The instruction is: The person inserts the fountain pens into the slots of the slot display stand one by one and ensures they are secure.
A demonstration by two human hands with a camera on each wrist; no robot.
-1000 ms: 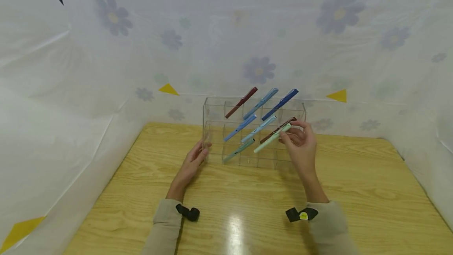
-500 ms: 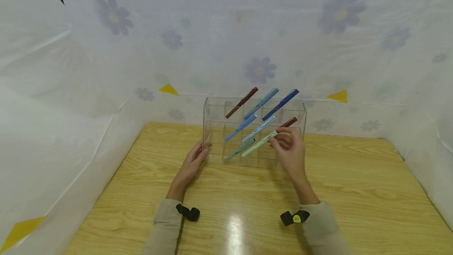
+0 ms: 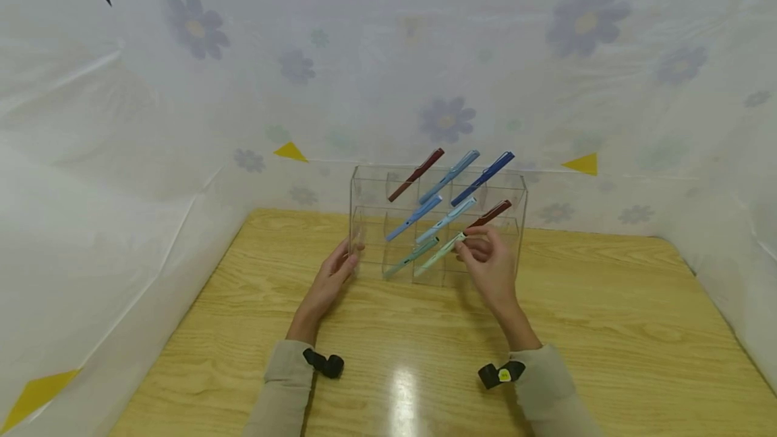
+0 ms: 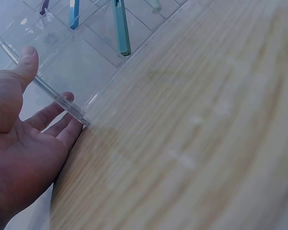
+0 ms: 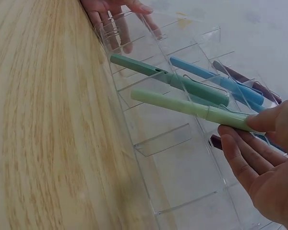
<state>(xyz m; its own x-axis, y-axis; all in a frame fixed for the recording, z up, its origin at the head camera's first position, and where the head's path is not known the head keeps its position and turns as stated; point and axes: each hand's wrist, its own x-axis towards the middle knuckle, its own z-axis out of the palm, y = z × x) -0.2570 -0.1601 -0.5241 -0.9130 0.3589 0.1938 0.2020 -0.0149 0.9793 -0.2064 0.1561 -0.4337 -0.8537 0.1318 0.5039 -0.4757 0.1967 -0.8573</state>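
Observation:
My right hand (image 3: pixel 493 267) pinches a light green pen (image 5: pixel 175 104) near its capped end, between thumb and fingers. The pen slants over the lowest tier of a clear acrylic pen rack (image 3: pixel 350 211), its lower end down at a compartment beside a darker green pen (image 5: pixel 141 68). My left hand (image 3: pixel 324 285) holds the rack's left side wall; in the left wrist view its thumb lies on one side of the panel and fingers show beyond it. In the middle tier are a blue pen (image 3: pixel 414 218), a pale blue pen (image 3: pixel 447 219) and a dark red pen (image 3: pixel 499 209), partly hidden by my right hand.
The top tier carries another dark red pen (image 3: pixel 416 175), a mid-blue pen (image 3: pixel 450 177) and a navy pen (image 3: pixel 483 179). The rack stands on a wooden table (image 3: pixel 388 349), before a white flowered curtain (image 3: pixel 376 66).
My right hand has carried the light green pen left and slightly down, from in front of the lower dark red pen to beside the darker green pen. The left hand stays on the rack.

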